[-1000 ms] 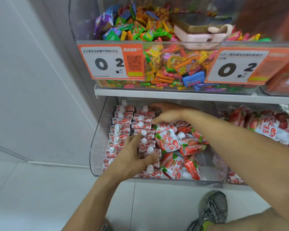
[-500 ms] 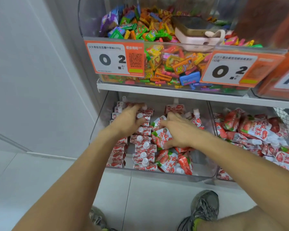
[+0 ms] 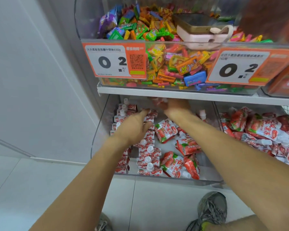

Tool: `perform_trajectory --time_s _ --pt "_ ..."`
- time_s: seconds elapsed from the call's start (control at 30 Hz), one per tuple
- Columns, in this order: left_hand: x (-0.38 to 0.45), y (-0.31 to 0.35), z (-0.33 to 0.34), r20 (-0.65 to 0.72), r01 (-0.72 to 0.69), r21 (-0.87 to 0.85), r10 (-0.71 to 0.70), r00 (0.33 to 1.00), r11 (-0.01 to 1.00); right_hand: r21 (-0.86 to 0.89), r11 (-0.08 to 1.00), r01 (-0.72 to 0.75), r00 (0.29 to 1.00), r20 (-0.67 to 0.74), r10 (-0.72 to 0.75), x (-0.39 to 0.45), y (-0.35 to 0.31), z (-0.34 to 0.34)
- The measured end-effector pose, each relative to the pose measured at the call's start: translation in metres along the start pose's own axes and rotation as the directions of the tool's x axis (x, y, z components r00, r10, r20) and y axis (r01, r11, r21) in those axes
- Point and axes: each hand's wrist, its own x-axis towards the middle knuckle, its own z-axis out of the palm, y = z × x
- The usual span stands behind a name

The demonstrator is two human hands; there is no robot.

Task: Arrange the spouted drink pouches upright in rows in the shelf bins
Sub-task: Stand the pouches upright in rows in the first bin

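My right hand [image 3: 174, 108] has a grip on a pouch [image 3: 158, 102] at the bin's [image 3: 157, 178] back, left hand [image 3: 133, 129] splayed wide over the standing rows [image 3: 148, 154]; one clumsy nudge probably dominoes them.

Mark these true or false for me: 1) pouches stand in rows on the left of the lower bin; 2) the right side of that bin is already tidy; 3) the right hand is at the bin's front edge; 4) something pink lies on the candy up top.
1) True: upright pouches line the left of the lower bin.
2) False: loose pouches lie flat there.
3) False: the right hand reaches the back, gripping a blurred pouch; the left hand rests on the rows.
4) True: a pink case lies on the candy.
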Motion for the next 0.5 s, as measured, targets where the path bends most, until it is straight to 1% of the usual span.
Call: perform_trajectory --time_s 0.03,0.1,0.13,0.17,0.2,0.23,0.27,0.33,0.43,0.5 --pt "-0.007 0.004 0.003 -0.041 -0.008 0.020 0.008 0.999 1.000 -0.003 0.999 0.036 0.999 0.010 -0.035 0.004 -0.004 0.008" --pt "-0.025 0.016 0.011 -0.180 0.016 0.009 -0.014 0.984 1.000 0.016 0.994 0.106 0.994 -0.001 -0.106 0.007 -0.005 0.017" --pt "-0.036 0.022 0.014 -0.246 0.067 -0.027 -0.071 0.967 0.997 0.012 0.991 0.134 0.991 -0.015 -0.134 0.008 -0.005 0.020" --pt "-0.047 0.027 0.017 -0.289 0.142 -0.084 -0.160 0.944 0.986 -0.006 0.989 0.149 0.989 -0.022 -0.149 0.010 -0.005 0.021" --pt "-0.056 0.030 0.019 -0.289 0.222 -0.146 -0.256 0.922 0.964 -0.025 0.987 0.156 0.987 -0.027 -0.156 0.013 -0.005 0.022" --pt "-0.062 0.031 0.022 -0.254 0.285 -0.173 -0.323 0.912 0.943 -0.037 0.988 0.149 0.988 -0.029 -0.150 0.016 -0.006 0.024" --pt "-0.065 0.031 0.023 -0.211 0.326 -0.171 -0.357 0.910 0.930 -0.040 0.990 0.138 0.990 -0.032 -0.139 0.018 -0.007 0.026" --pt "-0.064 0.030 0.023 -0.169 0.345 -0.170 -0.372 0.912 0.923 -0.054 0.989 0.135 0.990 -0.030 -0.136 0.023 -0.009 0.033" --pt "-0.061 0.031 0.023 -0.101 0.336 -0.195 -0.359 0.928 0.922 -0.089 0.979 0.183 0.983 -0.009 -0.184 0.023 -0.013 0.038" --pt "-0.061 0.032 0.022 -0.058 0.340 -0.202 -0.358 0.932 0.918 -0.047 0.978 0.203 0.979 -0.021 -0.204 0.025 -0.014 0.039"
